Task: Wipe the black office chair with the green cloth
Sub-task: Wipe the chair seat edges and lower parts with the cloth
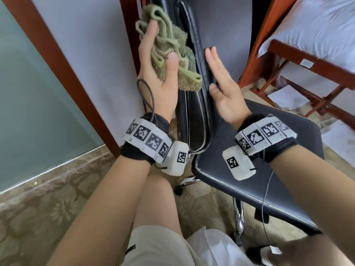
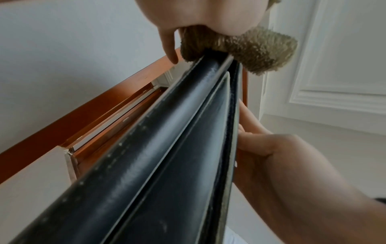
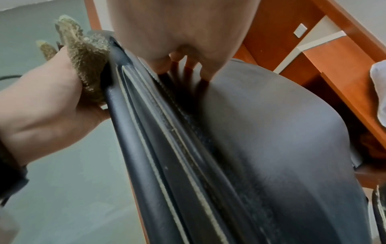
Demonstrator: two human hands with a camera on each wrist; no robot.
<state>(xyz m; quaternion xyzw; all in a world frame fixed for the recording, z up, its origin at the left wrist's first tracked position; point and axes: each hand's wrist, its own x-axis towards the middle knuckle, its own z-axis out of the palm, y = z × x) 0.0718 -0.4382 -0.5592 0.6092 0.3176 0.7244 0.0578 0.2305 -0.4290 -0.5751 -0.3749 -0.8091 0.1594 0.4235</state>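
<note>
Bracing the black office chair (image 1: 226,45) backrest, your right hand (image 1: 224,89) lies flat, fingers straight, probably steadying it; your left hand (image 1: 161,60), at ten o'clock of it, pinches the bunched green cloth (image 1: 172,52) against the backrest's edge; only the left wrist view shows pile touching leather.

We count one black leather office chair with a chrome frame (image 1: 253,169), one crumpled green terry cloth (image 1: 171,52), two bare hands, left (image 1: 159,73) and right (image 1: 224,89), two white marker-covered wristbands (image 1: 149,139), and one red-brown wooden luggage rack (image 1: 307,77).
</note>
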